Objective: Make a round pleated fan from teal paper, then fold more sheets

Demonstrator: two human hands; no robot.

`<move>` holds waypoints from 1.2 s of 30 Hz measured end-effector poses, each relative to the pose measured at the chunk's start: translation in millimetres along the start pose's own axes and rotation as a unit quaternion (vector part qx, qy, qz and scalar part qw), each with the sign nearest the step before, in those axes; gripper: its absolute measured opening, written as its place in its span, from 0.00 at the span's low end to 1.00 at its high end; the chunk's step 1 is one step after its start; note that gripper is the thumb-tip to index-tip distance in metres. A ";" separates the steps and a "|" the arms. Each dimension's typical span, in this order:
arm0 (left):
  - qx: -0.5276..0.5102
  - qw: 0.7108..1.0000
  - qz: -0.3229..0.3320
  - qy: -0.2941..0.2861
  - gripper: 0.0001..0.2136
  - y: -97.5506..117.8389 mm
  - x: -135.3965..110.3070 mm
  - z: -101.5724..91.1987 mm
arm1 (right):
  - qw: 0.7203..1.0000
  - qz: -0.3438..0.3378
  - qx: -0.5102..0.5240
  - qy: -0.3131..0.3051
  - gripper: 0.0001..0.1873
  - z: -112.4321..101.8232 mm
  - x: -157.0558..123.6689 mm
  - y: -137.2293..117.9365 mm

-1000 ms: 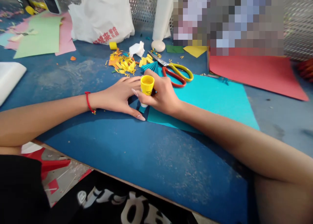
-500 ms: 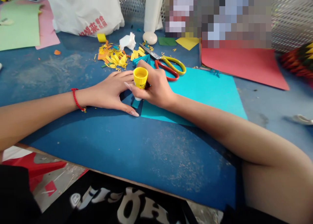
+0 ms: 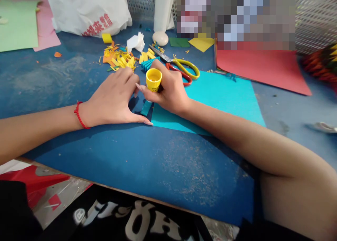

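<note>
**Right hand (image 3: 168, 88) grips the glue stick (image 3: 153, 79) upright**

Your left hand (image 3: 110, 97) has just changed shape: the flat, spread fingers of a moment ago now arch up, with the heel resting on the blue desk (image 3: 137, 160) and one long nail stretched toward the edge of the teal sheet (image 3: 207, 104). It is open and holds nothing you can see. Your right hand stays closed around the stick, which sits just right of those left fingertips, above the small teal strip (image 3: 145, 107). The stick's white lower end has dropped out of sight behind your fingers, leaving more of the strip showing. Its long axis runs nearly straight up toward your eye, slightly tilted, with the open yellow end facing you. Beyond it lie the pleated teal fan (image 3: 150, 63) and red-and-yellow scissors (image 3: 181, 67).
</note>
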State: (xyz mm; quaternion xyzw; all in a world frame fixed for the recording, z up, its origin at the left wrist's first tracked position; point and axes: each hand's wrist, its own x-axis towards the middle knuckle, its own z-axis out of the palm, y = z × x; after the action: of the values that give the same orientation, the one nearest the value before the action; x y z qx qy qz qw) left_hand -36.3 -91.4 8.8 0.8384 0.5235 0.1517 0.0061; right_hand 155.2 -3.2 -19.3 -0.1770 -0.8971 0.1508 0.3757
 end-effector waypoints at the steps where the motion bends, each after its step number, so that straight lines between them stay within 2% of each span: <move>1: 0.004 1.000 0.009 0.005 0.44 -0.3 -0.1 1.3 | 1.000 -0.001 -0.008 0.000 0.17 0.5 -0.2 1.5; 5: -0.002 0.999 0.033 0.005 0.30 1.8 -0.3 3.7 | 1.000 0.004 -0.016 0.008 0.19 1.4 0.2 4.5; 9: 0.003 0.998 0.057 0.013 0.24 5.4 -1.4 4.9 | 0.999 0.026 -0.007 0.024 0.17 0.4 2.3 3.2; 16: 0.070 0.990 0.124 0.016 0.14 5.3 -1.1 2.2 | 0.997 0.055 -0.014 0.048 0.14 -0.8 4.7 4.9; 25: 0.063 0.990 0.127 0.013 0.11 3.0 -0.2 0.3 | 0.994 0.070 -0.051 0.062 0.12 -2.6 5.1 3.6; 28: 0.038 0.993 0.110 0.007 0.11 2.0 0.1 1.0 | 0.990 0.082 -0.054 0.104 0.12 -4.8 4.3 1.5; 31: 0.011 0.996 0.092 0.001 0.11 2.4 0.5 0.6 | 0.981 0.093 -0.012 0.167 0.12 -4.7 2.8 0.8; 34: 0.005 0.996 0.091 0.006 0.10 2.9 0.9 0.5 | 0.972 0.081 0.029 0.218 0.17 -3.0 1.4 0.5; 36: 0.010 0.996 0.091 0.006 0.10 2.7 1.0 0.8 | 0.971 0.059 0.045 0.225 0.21 -2.4 1.3 -0.3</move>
State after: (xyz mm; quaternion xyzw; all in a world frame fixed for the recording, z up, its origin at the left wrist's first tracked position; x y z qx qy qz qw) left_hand -33.3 -91.5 8.7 0.8818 0.4463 0.1512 -0.0196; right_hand 156.0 -2.6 -16.7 -0.2414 -0.7695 0.1694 0.5665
